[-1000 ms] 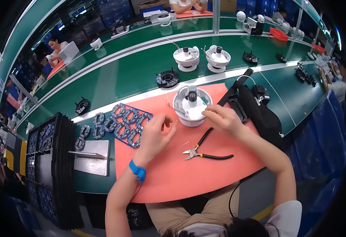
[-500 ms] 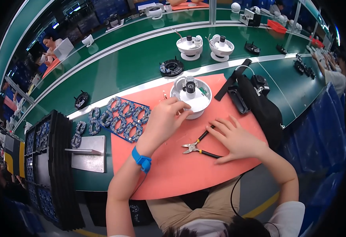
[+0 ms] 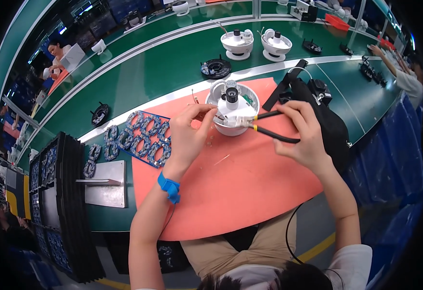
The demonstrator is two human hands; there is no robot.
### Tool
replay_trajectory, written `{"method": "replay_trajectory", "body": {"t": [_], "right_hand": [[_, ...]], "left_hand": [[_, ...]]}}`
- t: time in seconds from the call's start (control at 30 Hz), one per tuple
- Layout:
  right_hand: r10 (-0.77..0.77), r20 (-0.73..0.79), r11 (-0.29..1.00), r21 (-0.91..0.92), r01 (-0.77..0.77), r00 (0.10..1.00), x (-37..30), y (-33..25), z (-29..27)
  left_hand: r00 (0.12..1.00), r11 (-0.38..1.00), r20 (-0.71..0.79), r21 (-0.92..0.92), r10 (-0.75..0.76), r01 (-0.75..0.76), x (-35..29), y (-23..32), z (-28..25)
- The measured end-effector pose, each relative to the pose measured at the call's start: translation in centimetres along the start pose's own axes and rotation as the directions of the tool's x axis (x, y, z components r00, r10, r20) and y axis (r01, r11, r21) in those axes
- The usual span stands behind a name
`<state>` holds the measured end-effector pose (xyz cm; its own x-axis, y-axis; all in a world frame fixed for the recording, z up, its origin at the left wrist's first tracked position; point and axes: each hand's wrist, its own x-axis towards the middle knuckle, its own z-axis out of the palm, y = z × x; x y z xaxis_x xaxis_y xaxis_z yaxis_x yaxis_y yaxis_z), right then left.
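Observation:
A white bowl-shaped camera housing [image 3: 255,98] with a black lens [image 3: 232,95] in its middle stands on the orange mat [image 3: 211,203]. My right hand [image 3: 304,135] grips a pair of diagonal cutters [image 3: 275,135] by its black handles, which are spread. The cutters' metal jaws reach over the near rim of the housing, pointing left. At the rim's left side my left hand [image 3: 190,137], wearing a blue wrist strap [image 3: 170,187], is pinched close to the jaw tips. Whatever lies between its fingertips is too small to name.
Blue ring-shaped circuit boards [image 3: 148,140] lie left of the mat, beside a metal plate [image 3: 107,186] and stacked black trays [image 3: 66,203]. A black bag [image 3: 318,121] lies on the right. Two more housings [image 3: 238,46] and a black round base [image 3: 216,68] stand beyond.
My right hand has picked up the cutters from the mat and brought them to the housing. My left hand has shifted slightly left, still pinched. The view has tilted a little.

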<state>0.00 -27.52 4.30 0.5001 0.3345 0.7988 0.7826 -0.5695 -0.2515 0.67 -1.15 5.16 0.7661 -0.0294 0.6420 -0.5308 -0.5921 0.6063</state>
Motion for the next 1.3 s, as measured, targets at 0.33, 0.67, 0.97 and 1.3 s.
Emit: {"method": "replay_trajectory", "body": {"t": [0.33, 0.67, 0.97, 1.3], "right_hand": [[0.016, 0.010, 0.998, -0.068, -0.015, 1.000, 0.6, 0.3, 2.0], [0.000, -0.012, 0.996, -0.090, -0.001, 1.000, 0.7, 0.7, 2.7], [-0.045, 0.000, 0.981, -0.191, 0.044, 0.999, 0.8, 0.7, 2.8], [-0.036, -0.021, 0.984, -0.173, 0.032, 0.999, 0.1, 1.1, 2.7]], "left_hand": [[1.000, 1.000, -0.011, 0.007, 0.023, -0.023, -0.1, -0.3, -0.2], [1.000, 0.999, -0.012, 0.036, 0.029, -0.028, -0.1, -0.2, -0.2], [0.998, 0.997, -0.025, 0.039, 0.063, -0.062, -0.1, -0.3, -0.2], [0.999, 0.999, -0.021, 0.004, 0.034, -0.034, -0.1, -0.2, -0.4]]}}
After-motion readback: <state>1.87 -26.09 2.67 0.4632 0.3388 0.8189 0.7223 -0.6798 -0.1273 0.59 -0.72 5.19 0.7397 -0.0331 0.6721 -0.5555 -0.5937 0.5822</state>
